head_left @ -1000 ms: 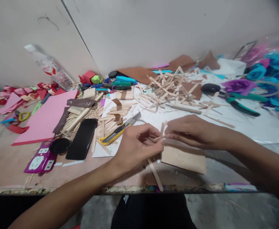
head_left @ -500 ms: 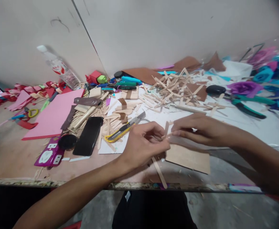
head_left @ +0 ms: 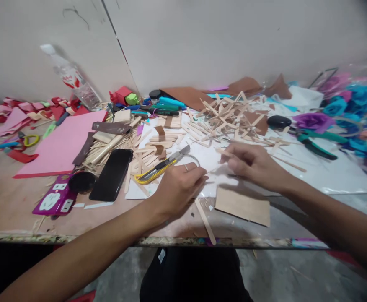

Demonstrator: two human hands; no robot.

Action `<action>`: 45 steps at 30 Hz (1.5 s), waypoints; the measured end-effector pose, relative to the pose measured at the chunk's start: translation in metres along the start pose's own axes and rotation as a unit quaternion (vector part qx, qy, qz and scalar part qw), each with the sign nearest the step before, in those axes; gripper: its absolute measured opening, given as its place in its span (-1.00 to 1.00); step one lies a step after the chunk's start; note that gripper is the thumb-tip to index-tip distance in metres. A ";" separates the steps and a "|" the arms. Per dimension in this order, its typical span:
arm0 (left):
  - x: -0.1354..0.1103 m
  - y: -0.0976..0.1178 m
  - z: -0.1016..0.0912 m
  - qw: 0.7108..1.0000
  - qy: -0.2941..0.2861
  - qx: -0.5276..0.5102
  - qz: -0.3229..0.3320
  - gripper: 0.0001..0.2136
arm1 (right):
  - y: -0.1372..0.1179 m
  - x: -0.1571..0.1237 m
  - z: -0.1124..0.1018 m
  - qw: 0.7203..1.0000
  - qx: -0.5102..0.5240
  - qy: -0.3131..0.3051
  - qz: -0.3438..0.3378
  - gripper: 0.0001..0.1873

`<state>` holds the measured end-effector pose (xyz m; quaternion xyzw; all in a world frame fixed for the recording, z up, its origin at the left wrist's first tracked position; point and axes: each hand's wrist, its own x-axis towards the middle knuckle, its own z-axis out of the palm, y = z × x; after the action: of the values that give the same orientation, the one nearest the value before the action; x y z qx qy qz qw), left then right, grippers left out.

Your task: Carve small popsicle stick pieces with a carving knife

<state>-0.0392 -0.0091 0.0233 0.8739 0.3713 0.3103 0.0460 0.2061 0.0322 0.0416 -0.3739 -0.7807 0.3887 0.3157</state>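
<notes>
A small stick [head_left: 224, 152] sat at the fingertips of the right hand [head_left: 252, 163], pinched there just above the white sheet [head_left: 208, 157] near the middle of the surface [head_left: 10, 201], though blur softened its outline. Right below it lay a tan card [head_left: 243, 205], flat and close to the front edge, and beside that a long stick [head_left: 205, 222] angled out over the edge. To the left, a yellow utility knife [head_left: 158, 170] lay with its blade out, then a black phone [head_left: 111, 174] face down, a round black lid [head_left: 81, 182] and a purple power strip [head_left: 53, 201]. A pink sheet [head_left: 60, 144] spread out behind those. Further back, a loose heap of sticks [head_left: 230, 117] was piled up, with green-handled pliers [head_left: 312, 142] to its right and purple and blue paper flowers [head_left: 353, 105] crowding the far right. A clear plastic bottle [head_left: 73, 82] leaned against the pale wall [head_left: 218, 42], which met a second wall in the corner behind it. Both forearms reached in from the near edge. The right hand was turned palm down, its fingers bunched on the small stick. The left hand [head_left: 177, 188] rested low, just beside the right, a ring on one finger and its fingers curled inward; I couldn't tell whether it gripped anything.
</notes>
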 end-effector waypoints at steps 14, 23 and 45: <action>0.003 0.004 -0.005 0.994 0.064 -0.078 -0.032 -0.86 | -0.012 0.000 0.007 0.986 0.139 0.007 0.092 -0.64; 0.011 0.010 -0.006 0.887 -0.004 -0.377 -0.268 -0.82 | -0.014 -0.001 0.010 0.990 0.122 -0.008 0.069 -0.62; 0.019 0.002 -0.007 0.747 -0.046 -0.555 -0.364 -0.68 | -0.006 0.002 0.007 0.996 0.074 -0.011 0.043 -0.71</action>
<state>-0.0321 0.0007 0.0393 0.5060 0.4212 0.3805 0.6495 0.1977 0.0289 0.0432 -0.3787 -0.7366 0.4625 0.3164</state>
